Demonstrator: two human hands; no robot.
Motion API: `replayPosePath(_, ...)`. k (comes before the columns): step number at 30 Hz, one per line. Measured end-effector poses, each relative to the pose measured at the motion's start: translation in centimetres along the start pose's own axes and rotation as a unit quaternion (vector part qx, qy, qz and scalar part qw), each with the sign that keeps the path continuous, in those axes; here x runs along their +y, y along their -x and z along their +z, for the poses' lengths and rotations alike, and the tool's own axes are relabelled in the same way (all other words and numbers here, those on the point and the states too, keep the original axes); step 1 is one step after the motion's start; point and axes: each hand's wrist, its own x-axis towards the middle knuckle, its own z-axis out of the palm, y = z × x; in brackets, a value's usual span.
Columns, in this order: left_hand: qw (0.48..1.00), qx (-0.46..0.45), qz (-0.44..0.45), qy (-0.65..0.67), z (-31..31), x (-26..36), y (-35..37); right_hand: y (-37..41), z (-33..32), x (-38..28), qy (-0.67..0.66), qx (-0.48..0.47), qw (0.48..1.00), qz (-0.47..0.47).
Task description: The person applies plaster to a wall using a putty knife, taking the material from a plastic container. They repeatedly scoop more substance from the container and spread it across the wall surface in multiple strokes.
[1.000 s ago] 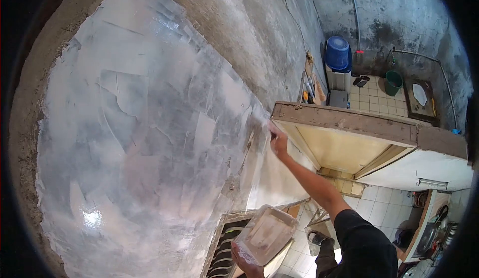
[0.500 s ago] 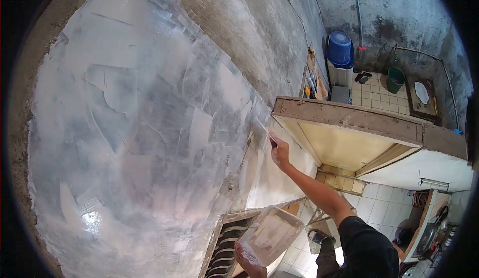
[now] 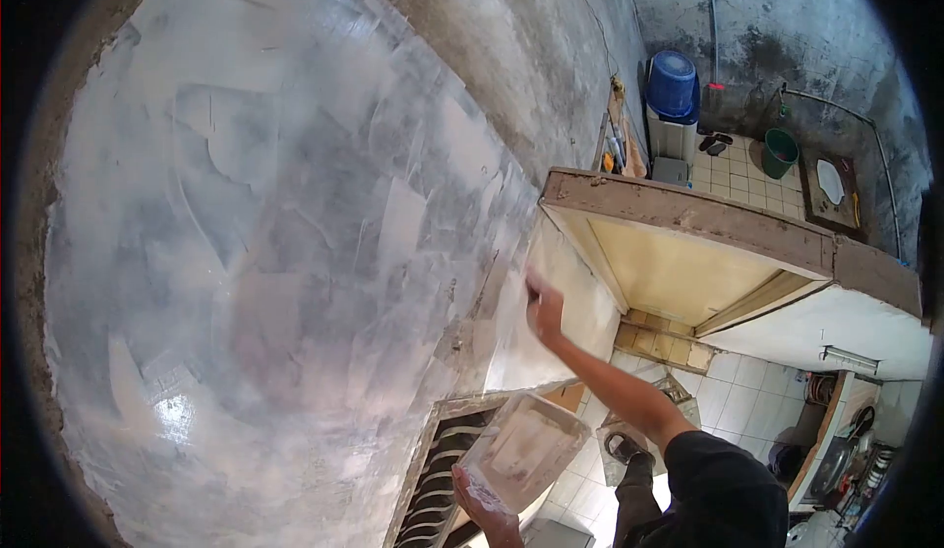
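Note:
My left hand (image 3: 484, 509), smeared with white paste, grips the edge of a clear plastic tub (image 3: 532, 455). Pale residue coats the inside of the tub, which is tilted so its inside faces me. Up against the wall, my right hand (image 3: 543, 310) is closed around a putty knife. Its thin blade is nearly edge-on and hardly shows now. The wall (image 3: 324, 223) carries a broad, uneven coat of grey-white putty, with trowel marks and a shiny patch low on the left.
A brown-topped partition (image 3: 688, 215) juts out right of my right hand. Below the wall coat is a vent opening with curved bars (image 3: 447, 479). Beyond the partition stand a blue bucket (image 3: 672, 86) and a green bucket (image 3: 780, 153). My foot (image 3: 626, 447) rests on a raised support above white tiles.
My right hand has moved slightly down along the wall, and the blade has turned nearly out of sight. The tub in my left hand has shifted slightly left and up.

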Motion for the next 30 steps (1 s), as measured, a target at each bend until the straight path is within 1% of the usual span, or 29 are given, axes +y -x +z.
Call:
replayPosePath(1, 0.988, 0.016, -0.054, 0.147, 0.2, 0.7, -0.1, -2.6, 0.3, 1.0, 0.013, 0.007, 0.998, -0.053)
replayPosePath(2, 0.950, 0.031, -0.106, 0.291, 0.2, 1.0, -0.1, -4.1, 0.6, 2.2, 0.026, 0.013, 0.994, -0.108)
replayPosePath(3, 0.949, 0.031, -0.107, 0.294, -0.1, 0.9, 0.0, -3.6, 1.3, 1.3, 0.027, 0.011, 0.994, -0.109)
replayPosePath(4, 0.992, 0.014, -0.032, 0.124, -0.6, 0.7, 0.0, -2.2, 2.3, -0.2, 0.176, -0.019, 0.982, -0.060)
replayPosePath(5, 0.998, -0.003, 0.045, -0.050, -1.0, 0.7, 0.0, -0.9, 3.0, -1.1, 0.320, -0.049, 0.946, -0.010)
replayPosePath(6, 0.998, -0.004, 0.045, -0.045, -0.6, 2.0, 0.0, 1.0, 2.8, 0.6, 0.248, -0.078, 0.962, -0.079)
replayPosePath(7, 0.990, 0.023, -0.054, 0.125, 0.2, 4.4, 0.0, 3.2, 2.9, 0.2, 0.290, -0.098, 0.950, -0.062)
replayPosePath(8, 0.944, 0.047, -0.151, 0.288, 0.6, 5.7, 0.0, 5.0, 2.2, -0.5, 0.257, -0.138, 0.954, -0.063)
replayPosePath(9, 0.944, 0.042, -0.154, 0.290, 0.4, 5.0, -0.2, 6.0, 1.2, -0.1, 0.178, -0.154, 0.970, -0.058)
replayPosePath(10, 0.937, -0.009, -0.146, 0.319, 0.0, 4.0, -0.7, 6.4, 0.4, 0.0, 0.096, -0.169, 0.980, -0.053)
replayPosePath(11, 0.927, -0.059, -0.137, 0.345, -0.4, 3.0, -1.1, 6.1, -0.2, 0.2, 0.098, -0.167, 0.980, -0.056)
replayPosePath(12, 0.927, -0.062, -0.135, 0.345, -0.3, 2.8, -1.0, 5.6, -0.5, 0.0, 0.057, -0.139, 0.988, -0.042)
replayPosePath(13, 0.947, -0.015, -0.097, 0.305, -0.1, 2.6, -0.7, 4.9, -0.6, -0.5, 0.016, -0.111, 0.993, -0.028)
replayPosePath(14, 0.962, 0.033, -0.058, 0.265, -0.1, 2.4, -0.6, 3.3, -1.0, -0.9, 0.184, -0.060, 0.980, -0.056)
replayPosePath(15, 0.962, 0.031, -0.057, 0.264, -0.4, 2.5, -0.7, 1.2, -0.6, -1.7, 0.188, -0.023, 0.981, -0.045)
replayPosePath(16, 0.961, 0.007, -0.068, 0.268, -0.5, 2.8, -0.8, -0.1, -0.1, -2.0, 0.193, 0.014, 0.981, -0.034)
replayPosePath(17, 0.959, -0.016, -0.079, 0.272, -0.6, 2.9, -0.7, 0.0, 0.6, -1.4, 0.219, -0.001, 0.973, -0.073)
replayPosePath(18, 0.958, -0.020, -0.080, 0.273, -0.8, 2.9, -0.6, 0.3, 1.3, 0.1, 0.244, -0.016, 0.963, -0.114)
replayPosePath(19, 0.946, -0.037, -0.099, 0.305, -0.9, 2.9, -0.7, 1.7, 2.2, 1.0, 0.243, -0.041, 0.969, 0.017)
replayPosePath(20, 0.932, -0.052, -0.118, 0.338, -1.0, 3.0, -0.9, 3.6, 3.1, -0.1, 0.261, -0.058, 0.963, -0.008)
replayPosePath(22, 0.930, -0.061, -0.127, 0.339, -1.1, 5.2, -0.6, 6.9, 3.3, -0.4, 0.137, -0.108, 0.981, -0.083)
replayPosePath(23, 0.929, -0.073, -0.136, 0.336, -1.2, 5.9, -0.5, 6.7, 2.8, -0.3, 0.137, -0.109, 0.981, -0.085)
replayPosePath(24, 0.929, -0.073, -0.135, 0.338, -1.4, 4.4, -0.7, 6.5, 1.7, 0.4, 0.059, -0.103, 0.990, -0.078)
replayPosePath(25, 0.957, -0.027, -0.088, 0.274, -1.7, 1.3, -1.2, 6.4, 1.2, 0.8, -0.020, -0.096, 0.993, -0.069)
replayPosePath(26, 0.977, 0.020, -0.043, 0.206, -2.1, -0.9, -1.5, 5.6, 1.5, 0.2, -0.020, -0.096, 0.993, -0.069)
replayPosePath(27, 0.978, 0.019, -0.044, 0.205, -2.6, -2.0, -1.6, 3.9, 2.2, -1.2, 0.025, -0.034, 0.996, -0.074)
replayPosePath(28, 0.978, -0.022, -0.025, 0.207, -3.1, -2.6, -1.8, 3.1, 2.9, -1.7, 0.069, 0.027, 0.994, -0.079)
replayPosePath(29, 0.976, -0.062, -0.005, 0.211, -3.3, -3.1, -1.8, 2.9, 3.3, 2.0, -0.003, 0.011, 0.994, -0.110)
replayPosePath(30, 0.975, -0.063, -0.005, 0.214, -3.1, -2.3, -1.7, 4.3, 4.8, -2.9, 0.301, -0.044, 0.950, 0.066)
